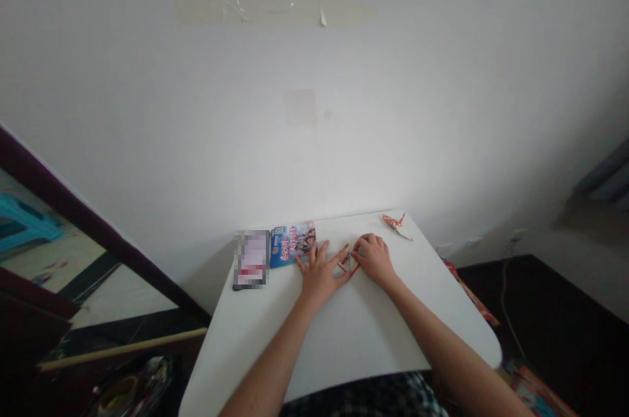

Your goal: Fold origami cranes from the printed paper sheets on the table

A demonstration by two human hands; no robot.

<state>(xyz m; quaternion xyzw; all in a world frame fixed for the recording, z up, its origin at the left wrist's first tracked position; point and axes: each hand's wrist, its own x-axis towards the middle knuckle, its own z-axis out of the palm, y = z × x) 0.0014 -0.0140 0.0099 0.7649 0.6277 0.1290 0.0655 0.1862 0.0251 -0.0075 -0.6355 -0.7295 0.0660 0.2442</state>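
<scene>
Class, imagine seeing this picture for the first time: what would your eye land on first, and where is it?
The left hand and right hand meet over a small folded red-and-white paper on the white table. Beyond them, at the far corner, sits a red-and-white origami crane; further left lies a blue printed booklet.

White table (pixel 354 332), paper crane (pixel 396 225), blue booklet (pixel 292 244)

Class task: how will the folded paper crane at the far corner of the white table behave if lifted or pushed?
The paper crane is likely very light for its size, since it looks folded from thin paper. Its pointed tips would probably crumple under a firm pinch. On the smooth white table, a light push might slide or tip it.
</scene>
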